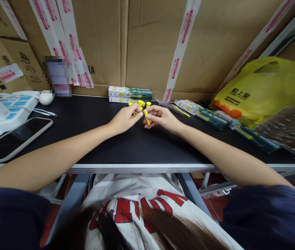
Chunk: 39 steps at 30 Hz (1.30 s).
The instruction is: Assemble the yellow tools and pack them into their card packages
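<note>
My right hand (164,118) is closed around a small yellow plastic piece (146,118), which points down between thumb and fingers. Close beside it, my left hand (125,119) is pinched, its thumb and fingertips almost meeting the right hand's. What the left fingertips hold is too small to make out. A bit of yellow shows by those fingers. Just behind both hands, several more small yellow pieces (141,103) lie on the black table (137,146). Two slim printed boxes (130,94), with a yellow tool pictured on them, are stacked at the table's back.
On the right lie more printed boxes (206,114), a clear-wrapped yellow item (174,108) and a yellow plastic bag (262,86). A phone (14,139) and a white power strip (19,113) with cables occupy the left. Large taped cardboard (149,45) walls the back.
</note>
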Motion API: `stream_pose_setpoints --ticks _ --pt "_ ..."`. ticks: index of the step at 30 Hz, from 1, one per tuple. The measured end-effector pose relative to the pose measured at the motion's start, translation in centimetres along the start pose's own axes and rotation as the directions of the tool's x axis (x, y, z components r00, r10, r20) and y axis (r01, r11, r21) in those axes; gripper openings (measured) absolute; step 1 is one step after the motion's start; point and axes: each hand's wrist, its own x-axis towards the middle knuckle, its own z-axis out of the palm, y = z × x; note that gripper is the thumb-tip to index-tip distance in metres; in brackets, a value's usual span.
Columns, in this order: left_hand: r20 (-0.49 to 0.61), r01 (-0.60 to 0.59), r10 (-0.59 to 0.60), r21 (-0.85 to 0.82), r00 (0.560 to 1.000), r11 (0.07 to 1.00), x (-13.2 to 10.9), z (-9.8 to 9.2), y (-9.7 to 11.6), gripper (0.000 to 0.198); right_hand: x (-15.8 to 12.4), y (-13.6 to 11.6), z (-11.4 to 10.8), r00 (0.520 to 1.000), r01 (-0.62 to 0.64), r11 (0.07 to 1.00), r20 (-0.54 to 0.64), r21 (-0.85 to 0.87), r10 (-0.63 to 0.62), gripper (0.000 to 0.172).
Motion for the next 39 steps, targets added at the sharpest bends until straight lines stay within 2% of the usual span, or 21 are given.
stream_pose_setpoints --ticks 7,17,28,31,39 --pt "0.004 0.014 -0.014 0.072 1.0 0.997 0.0 -0.1 0.0 0.015 0.0 0.1 0.0 1.0 0.006 1.0 -0.001 -0.015 -0.006 0.05" --pt "0.053 0.009 -0.024 0.267 0.998 0.964 -0.3 -0.4 0.7 0.013 -0.2 -0.1 0.4 0.999 -0.029 1.0 0.037 0.003 0.029 0.047" --pt "0.105 0.04 -0.092 0.414 0.99 0.91 -0.3 -0.6 1.5 0.017 0.1 0.4 0.3 0.996 0.068 0.994 -0.06 -0.08 -0.073 0.052" --pt "0.102 0.033 -0.082 0.409 0.991 0.912 -0.4 -0.6 1.5 0.017 0.1 0.2 0.4 0.998 0.038 0.996 -0.052 -0.079 -0.042 0.052" --pt "0.028 0.023 -0.031 0.258 0.999 0.966 -0.2 -0.4 1.1 0.015 -0.1 -0.4 0.5 0.998 -0.036 0.998 -0.049 0.051 0.039 0.047"
